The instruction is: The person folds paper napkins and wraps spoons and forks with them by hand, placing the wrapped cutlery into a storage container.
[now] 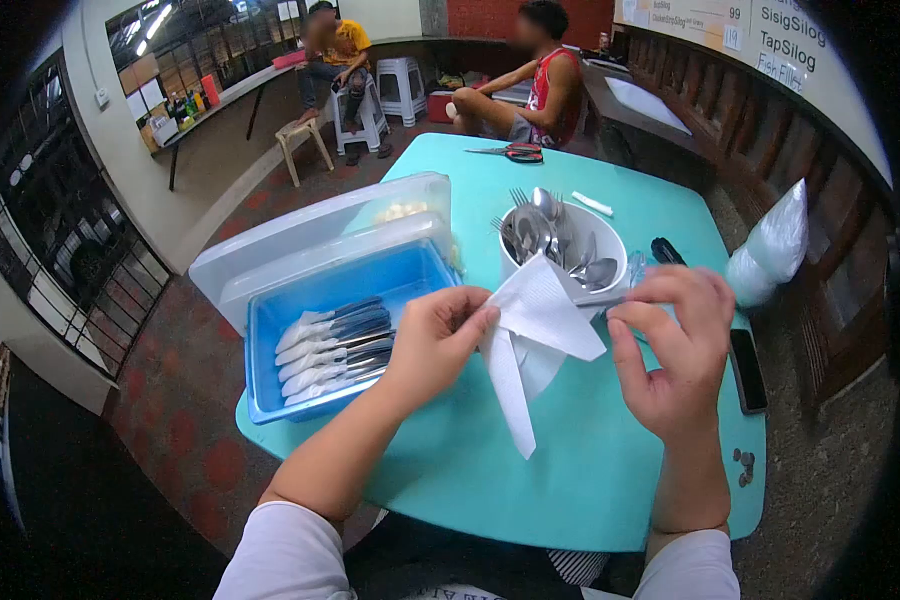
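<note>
Head view, clock from the napkin (545,315).

Left hand (440,340): forearm in from 7 o'clock, wrist bent slightly right, thumb and index pinching the napkin's left edge. Napkin is up off the table (450,490), partly folded, one tail hanging toward 6.

Right hand (675,350): forearm in from 5, palm turned inward, fingers bent. Fingertips closed on the end of a metal utensil (596,298) at 2, thumb tip a bit apart below. Utensil's other end is behind the napkin; type unclear.

Cutlery bin (510,264) at 12, just past the napkin. Blue tub (370,292) at 9, wrapped sets (320,355) lying side by side in it. Phone (748,370) near 3, coins (744,466) at 4.
</note>
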The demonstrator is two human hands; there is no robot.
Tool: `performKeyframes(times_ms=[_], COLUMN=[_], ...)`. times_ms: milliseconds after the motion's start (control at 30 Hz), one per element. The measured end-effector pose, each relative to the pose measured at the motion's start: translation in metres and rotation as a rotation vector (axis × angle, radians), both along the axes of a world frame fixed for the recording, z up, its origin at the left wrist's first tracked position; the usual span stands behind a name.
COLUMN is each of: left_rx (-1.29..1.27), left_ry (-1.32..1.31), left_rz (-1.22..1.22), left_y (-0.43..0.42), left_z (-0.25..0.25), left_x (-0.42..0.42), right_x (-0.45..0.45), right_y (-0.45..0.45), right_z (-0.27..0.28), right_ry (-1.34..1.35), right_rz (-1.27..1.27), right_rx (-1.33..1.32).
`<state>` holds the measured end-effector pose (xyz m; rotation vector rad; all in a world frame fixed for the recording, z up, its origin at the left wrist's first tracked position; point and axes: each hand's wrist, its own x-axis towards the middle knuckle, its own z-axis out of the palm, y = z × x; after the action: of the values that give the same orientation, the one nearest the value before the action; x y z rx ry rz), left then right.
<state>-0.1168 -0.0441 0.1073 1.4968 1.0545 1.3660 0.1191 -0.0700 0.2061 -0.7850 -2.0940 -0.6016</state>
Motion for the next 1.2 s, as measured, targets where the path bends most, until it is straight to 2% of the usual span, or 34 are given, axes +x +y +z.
performKeyframes(times_ms=[67, 133, 200, 267, 333, 400, 500, 633, 833, 1033, 1200], left_rx=[0.016, 0.024, 0.03, 0.035, 0.047, 0.064, 0.1, 0.161, 0.159, 0.239, 0.147], left_ry=[-0.026, -0.066, -0.107, -0.067, -0.051, -0.064, 0.073, 0.067, -0.049, 0.018, -0.193], left_rz=[0.03, 0.044, 0.046, 0.077, 0.108, 0.138, 0.221, 0.261, 0.222, 0.279, 0.186], left_y=[-0.001, 0.0, 0.005, 0.009, 0.009, 0.005, -0.002, -0.011, -0.006, -0.01, -0.004], left_z=[0.004, 0.004, -0.001, -0.01, -0.014, -0.015, -0.005, 0.004, -0.006, -0.001, -0.008], left_x=[-0.001, -0.002, -0.003, -0.002, 0.002, 0.011, 0.015, 0.022, 0.026, 0.023, 0.024], right_x=[-0.004, -0.006, -0.008, -0.026, -0.052, -0.062, -0.063, -0.061, -0.056, -0.051, -0.052], right_y=[-0.008, -0.012, -0.012, -0.018, -0.011, 0.0, 0.011, 0.017, 0.016, 0.014, 0.011], right_z=[0.007, 0.006, -0.005, -0.026, -0.058, -0.081, -0.093, -0.095, -0.091, -0.085, -0.082], right_ry=[0.022, 0.046, 0.085, -0.065, -0.046, -0.014, 0.02, 0.011, -0.091, -0.076, -0.067], right_rz=[-0.149, -0.139, 0.039, 0.207, 0.272, 0.273, 0.261, 0.211, 0.103, 0.093, 0.038], right_rx=[0.107, 0.105, -0.002, -0.272, -0.35, -0.331, -0.257, -0.106, -0.055, -0.016, 0.021])
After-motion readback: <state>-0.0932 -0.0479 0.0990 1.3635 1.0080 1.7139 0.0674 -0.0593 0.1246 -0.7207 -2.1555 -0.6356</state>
